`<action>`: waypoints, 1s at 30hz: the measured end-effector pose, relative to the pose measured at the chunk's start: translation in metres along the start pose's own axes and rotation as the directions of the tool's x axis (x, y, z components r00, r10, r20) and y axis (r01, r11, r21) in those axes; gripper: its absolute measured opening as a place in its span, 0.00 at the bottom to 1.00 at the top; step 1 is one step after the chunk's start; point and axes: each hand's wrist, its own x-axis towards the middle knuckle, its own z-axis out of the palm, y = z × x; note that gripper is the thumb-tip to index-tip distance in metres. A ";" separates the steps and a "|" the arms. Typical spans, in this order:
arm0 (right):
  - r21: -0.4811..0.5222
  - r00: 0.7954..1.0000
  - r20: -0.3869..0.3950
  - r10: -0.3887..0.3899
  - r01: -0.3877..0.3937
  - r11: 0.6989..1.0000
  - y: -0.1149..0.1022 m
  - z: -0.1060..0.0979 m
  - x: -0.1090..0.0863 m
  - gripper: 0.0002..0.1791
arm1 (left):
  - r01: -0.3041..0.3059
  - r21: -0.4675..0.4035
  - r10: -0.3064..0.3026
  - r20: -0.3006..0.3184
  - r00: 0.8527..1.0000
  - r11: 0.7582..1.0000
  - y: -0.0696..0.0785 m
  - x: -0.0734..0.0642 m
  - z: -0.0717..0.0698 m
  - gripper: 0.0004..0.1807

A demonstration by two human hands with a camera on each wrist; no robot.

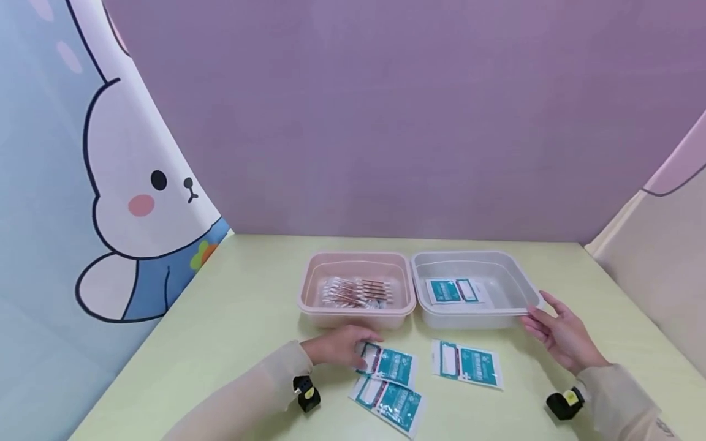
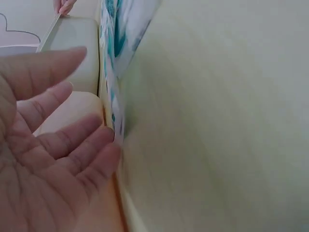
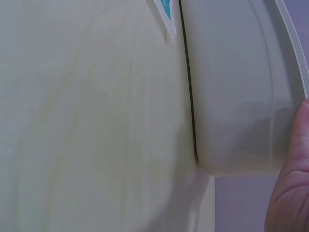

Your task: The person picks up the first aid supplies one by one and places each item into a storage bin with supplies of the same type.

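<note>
Left fingers at the packets, right hand on the tray rim

Nearest me, only the head view lays the lower packet (image 1: 394,409) out flat, its top edge hidden under the upper packet (image 1: 396,367). Now the left hand (image 1: 339,345): my left-wrist feed alone gives me the palm, fingers loosely extended, clamped on nothing, right at the upper packet's edge, with the packets blurred and edge-on. Across to the lone packet (image 1: 469,364), in front of the white tray (image 1: 469,320); my right-wrist feed catches just a packet's tip. The right hand (image 1: 565,337) pinches that tray's corner rim, and its wrist camera cuts it to little more than a thumb. All the packets are flat, glossy, teal and white, print too small for me; another, the inner packet (image 1: 449,291), lies inside. Left of it, the pink tray (image 1: 358,319) holds wrapped, brown-tinted sticks (image 1: 357,291).
</note>
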 end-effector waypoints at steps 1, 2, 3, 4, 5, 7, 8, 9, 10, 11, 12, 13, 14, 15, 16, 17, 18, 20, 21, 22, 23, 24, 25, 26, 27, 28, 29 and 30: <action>0.003 1.000 0.000 -0.002 0.002 1.000 0.000 -0.001 0.000 0.50 | 0.002 0.016 -0.002 -0.003 1.000 1.000 -0.001 0.000 0.000 0.29; 0.004 1.000 0.000 -0.003 0.003 1.000 -0.001 -0.001 -0.001 0.50 | 0.008 0.026 -0.008 -0.006 1.000 1.000 -0.001 -0.001 0.001 0.28; 0.007 1.000 0.001 -0.005 0.005 1.000 -0.001 -0.001 -0.001 0.50 | 0.013 0.047 -0.012 -0.010 1.000 0.999 -0.001 -0.001 0.001 0.28; 0.008 1.000 0.001 -0.006 0.006 1.000 -0.001 -0.002 -0.002 0.50 | 0.019 0.071 -0.017 -0.016 1.000 0.997 -0.001 -0.002 0.002 0.28; 0.011 1.000 0.006 -0.008 0.008 1.000 -0.002 -0.002 -0.002 0.50 | 0.041 0.083 -0.039 -0.026 0.999 0.996 -0.001 -0.002 0.003 0.28; 0.009 1.000 0.017 -0.010 0.010 1.000 -0.002 -0.001 -0.002 0.49 | 0.100 0.128 -0.093 -0.054 0.994 0.987 0.000 -0.005 0.003 0.25; 0.008 1.000 0.024 -0.011 0.010 1.000 -0.003 -0.001 -0.002 0.49 | 0.138 0.140 -0.129 -0.071 0.989 0.981 0.001 -0.006 0.003 0.24; 0.006 1.000 0.029 -0.009 0.009 1.000 -0.003 0.000 -0.001 0.49 | 0.177 0.152 -0.165 -0.089 0.982 0.972 0.002 -0.008 0.003 0.22; 0.003 0.999 0.034 -0.008 0.008 1.000 -0.003 0.001 0.000 0.49 | 0.221 0.152 -0.207 -0.103 0.973 0.963 0.003 -0.009 0.002 0.20; 0.001 0.999 0.037 -0.006 0.006 1.000 -0.004 0.002 0.001 0.49 | 0.266 0.155 -0.250 -0.116 0.961 0.952 0.004 -0.011 0.001 0.19; -0.002 0.999 0.038 -0.004 0.004 1.000 -0.004 0.002 0.002 0.49 | 0.295 0.167 -0.277 -0.124 0.953 0.941 0.005 -0.012 0.000 0.18; 0.001 0.999 0.038 -0.004 0.004 1.000 -0.003 0.003 0.002 0.50 | 0.316 0.177 -0.296 -0.130 0.946 0.932 0.006 -0.013 -0.001 0.17; 0.001 0.999 0.036 -0.003 0.003 1.000 -0.003 0.003 0.003 0.50 | 0.332 0.190 -0.311 -0.132 0.941 0.924 0.008 -0.013 -0.002 0.17; 0.003 0.999 0.034 -0.001 0.001 1.000 -0.003 0.004 0.003 0.50 | 0.350 0.202 -0.328 -0.131 0.935 0.915 0.009 -0.013 -0.002 0.16; 0.006 0.999 0.032 0.000 0.000 1.000 -0.002 0.003 0.003 0.50 | 0.367 0.208 -0.347 -0.126 0.929 0.907 0.010 -0.013 -0.003 0.16; 0.012 1.000 0.032 0.000 0.000 1.000 -0.002 0.003 0.002 0.50 | 0.382 0.217 -0.363 -0.123 0.924 0.898 0.011 -0.012 -0.003 0.17; 0.017 1.000 0.031 -0.001 0.000 1.000 -0.001 0.003 0.002 0.50 | 0.395 0.220 -0.377 -0.119 0.918 0.892 0.013 -0.012 -0.003 0.17; 0.028 1.000 0.028 -0.001 0.000 1.000 -0.001 0.002 0.001 0.51 | 0.415 0.219 -0.400 -0.110 0.910 0.883 0.014 -0.011 -0.003 0.17; 0.032 1.000 0.027 -0.003 0.002 0.999 -0.001 0.002 0.000 0.51 | 0.420 0.213 -0.407 -0.103 0.908 0.882 0.014 -0.011 -0.003 0.17; 0.035 1.000 0.026 -0.005 0.004 0.999 0.000 0.002 0.000 0.51 | 0.415 0.204 -0.404 -0.097 0.910 0.886 0.014 -0.011 -0.003 0.16; 0.038 1.000 0.024 -0.006 0.006 0.999 0.000 0.001 0.000 0.51 | 0.404 0.190 -0.394 -0.092 0.915 0.895 0.012 -0.011 -0.003 0.15; 0.038 1.000 0.023 -0.007 0.006 0.999 0.000 0.001 0.000 0.51 | 0.389 0.171 -0.380 -0.086 0.921 0.905 0.011 -0.012 -0.003 0.14; 0.040 1.000 0.022 -0.008 0.007 0.999 0.000 0.001 0.000 0.51 | 0.368 0.153 -0.359 -0.080 0.930 0.917 0.010 -0.012 -0.004 0.13; 0.042 1.000 0.023 -0.008 0.007 0.999 0.000 0.001 0.000 0.51 | 0.344 0.132 -0.337 -0.074 0.939 0.930 0.008 -0.013 -0.004 0.13; 0.043 1.000 0.023 -0.007 0.006 0.999 0.000 0.001 -0.001 0.51 | 0.325 0.108 -0.319 -0.070 0.945 0.939 0.006 -0.013 -0.005 0.14; 0.044 1.000 0.023 -0.006 0.005 0.999 0.001 0.000 -0.001 0.51 | 0.305 0.088 -0.300 -0.067 0.952 0.948 0.005 -0.014 -0.006 0.15; 0.046 1.000 0.023 -0.004 0.003 0.999 0.001 0.000 -0.001 0.51 | 0.289 0.063 -0.285 -0.061 0.956 0.955 0.004 -0.015 -0.008 0.15; 0.046 1.000 0.022 -0.002 0.001 0.999 0.001 0.000 -0.001 0.51 | 0.272 0.043 -0.270 -0.054 0.961 0.961 0.003 -0.015 -0.009 0.15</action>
